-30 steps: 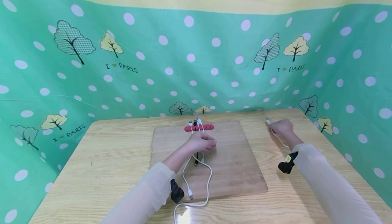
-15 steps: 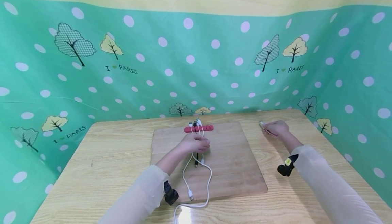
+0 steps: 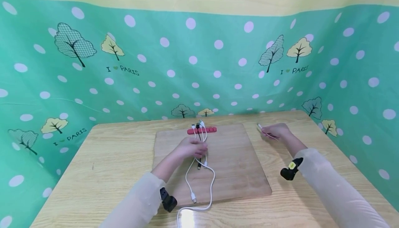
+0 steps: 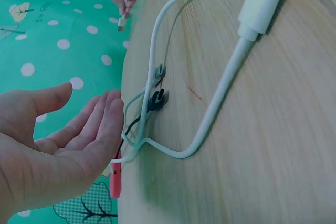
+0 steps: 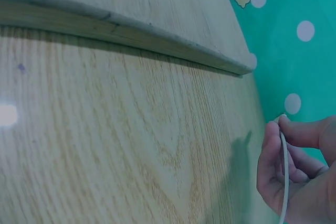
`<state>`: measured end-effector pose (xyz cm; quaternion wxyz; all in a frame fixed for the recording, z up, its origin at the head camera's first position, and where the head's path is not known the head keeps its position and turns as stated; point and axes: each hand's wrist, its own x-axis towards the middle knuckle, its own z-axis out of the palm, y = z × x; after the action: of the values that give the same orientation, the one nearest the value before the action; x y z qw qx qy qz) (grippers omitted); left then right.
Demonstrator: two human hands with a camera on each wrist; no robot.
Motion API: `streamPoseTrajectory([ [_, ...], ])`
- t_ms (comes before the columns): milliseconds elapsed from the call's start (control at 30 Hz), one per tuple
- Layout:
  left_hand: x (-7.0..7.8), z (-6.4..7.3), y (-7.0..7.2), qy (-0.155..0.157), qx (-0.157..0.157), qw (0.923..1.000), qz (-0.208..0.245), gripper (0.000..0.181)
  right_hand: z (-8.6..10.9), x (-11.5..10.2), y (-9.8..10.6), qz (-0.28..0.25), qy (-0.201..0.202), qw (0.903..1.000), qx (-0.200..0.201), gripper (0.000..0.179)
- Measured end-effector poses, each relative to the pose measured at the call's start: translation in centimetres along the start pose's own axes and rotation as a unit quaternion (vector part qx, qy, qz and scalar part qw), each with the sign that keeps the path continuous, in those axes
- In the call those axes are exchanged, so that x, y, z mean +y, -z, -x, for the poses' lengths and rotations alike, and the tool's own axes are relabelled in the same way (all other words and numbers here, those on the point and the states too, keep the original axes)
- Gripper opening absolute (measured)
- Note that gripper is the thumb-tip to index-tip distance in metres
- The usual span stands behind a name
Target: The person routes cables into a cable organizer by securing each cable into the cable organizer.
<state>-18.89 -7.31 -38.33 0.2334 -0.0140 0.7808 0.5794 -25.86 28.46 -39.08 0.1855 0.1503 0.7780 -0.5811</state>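
My right hand point(image 3: 276, 131) pinches a white USB cable point(image 4: 122, 24) just behind its plug, above the table right of the board. Its thin cord point(image 5: 285, 182) trails down past the palm in the right wrist view. The left hand point(image 3: 191, 148) hovers over the cables on the board, fingers relaxed and thumb apart, gripping nothing in the left wrist view. Behind it a red cable holder point(image 3: 212, 129) keeps several white cables and a black cable point(image 4: 156, 100) in its slots. A loop of white cable point(image 3: 213, 186) runs forward, and a white plug point(image 3: 193, 197) lies near the board's front edge.
The wooden board point(image 3: 240, 176) lies on the wood-grain table point(image 3: 118, 165); its raised edge point(image 5: 131, 38) shows in the right wrist view. A green dotted curtain point(image 3: 149, 62) stands behind the table and along both sides.
The right hand has moved left toward the board with the white USB cable. The left hand has drawn back a little to the left over the cables.
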Motion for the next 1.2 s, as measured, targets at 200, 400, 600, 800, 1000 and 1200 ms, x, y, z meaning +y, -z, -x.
streamPoseTrajectory([
  [200, -0.1, 0.4, 0.3, -0.005, 0.003, 1.0000, 0.008, 0.029, 0.5, -0.3, -0.7, -0.021, 0.001, 0.9997, -0.013, 0.033],
  [400, -0.4, 0.5, 0.7, -0.002, 0.002, 0.9997, 0.025, 0.032, 0.6, -0.8, -1.4, 0.034, 0.011, 0.9983, -0.046, 0.044],
  [600, -0.5, 0.8, 1.0, -0.009, 0.002, 0.9997, 0.023, 0.032, 0.9, -1.3, -2.1, 0.041, 0.025, 0.9964, -0.070, 0.043],
  [800, -0.6, 0.9, 1.0, -0.002, 0.006, 0.9997, 0.024, 0.031, 1.7, -1.9, -2.9, 0.065, 0.040, 0.9929, -0.091, 0.048],
  [1000, -0.2, 1.0, 0.9, -0.001, 0.003, 0.9999, 0.016, 0.031, 2.8, -3.2, -3.7, 0.057, 0.065, 0.9892, -0.118, 0.050],
  [1200, 0.1, 1.0, 0.7, -0.003, -0.002, 0.9998, 0.018, 0.031, 4.1, -4.7, -4.8, 0.062, 0.073, 0.9867, -0.132, 0.050],
])
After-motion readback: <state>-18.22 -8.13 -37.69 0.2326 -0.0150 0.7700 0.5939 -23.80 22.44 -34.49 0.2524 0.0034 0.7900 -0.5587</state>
